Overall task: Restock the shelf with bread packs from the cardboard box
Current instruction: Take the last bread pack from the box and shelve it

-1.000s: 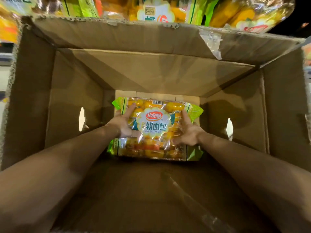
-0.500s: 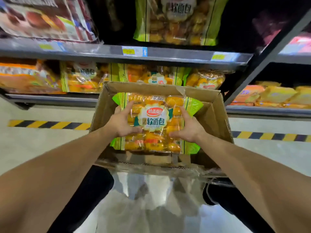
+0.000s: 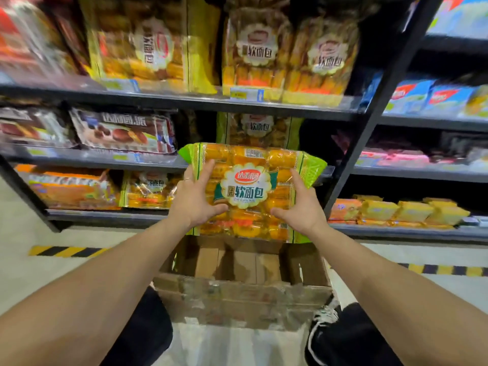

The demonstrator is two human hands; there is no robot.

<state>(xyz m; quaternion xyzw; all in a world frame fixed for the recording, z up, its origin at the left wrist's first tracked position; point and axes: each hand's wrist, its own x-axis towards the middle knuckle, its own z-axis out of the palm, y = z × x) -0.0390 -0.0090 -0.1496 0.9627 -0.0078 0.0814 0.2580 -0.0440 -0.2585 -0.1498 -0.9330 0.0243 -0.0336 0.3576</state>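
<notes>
I've got the bread pack [image 3: 250, 191] up in both hands, held flat-on w/ the label facing me, above the cardboard box [image 3: 241, 283] and in front of the shelf [image 3: 184, 100]. Left hand [image 3: 194, 200] has its grip clamped on the pack's left edge, thumb across the front near the label, fingers behind. Right hand [image 3: 301, 208] does the same on the right edge, thumb on the front lower down. Pack is clear of the box, not touching any shelf board; its top edge sits abt level w/ the middle board.

Box is on the floor btwn my knees, flaps open; inside I see only bare cardboard. A shoe [image 3: 323, 319] w/ white laces shows just right of it.

Behind the pack, same-label packs [image 3: 257, 128] stand on the middle tier, more on the top tier [image 3: 287, 56] and lower left [image 3: 150, 188]. Chocolate-cake packs [image 3: 121, 130] lie on the mid tier left. Yellow packs [image 3: 412, 210] are in the next bay, right. Top of view is blurred.
</notes>
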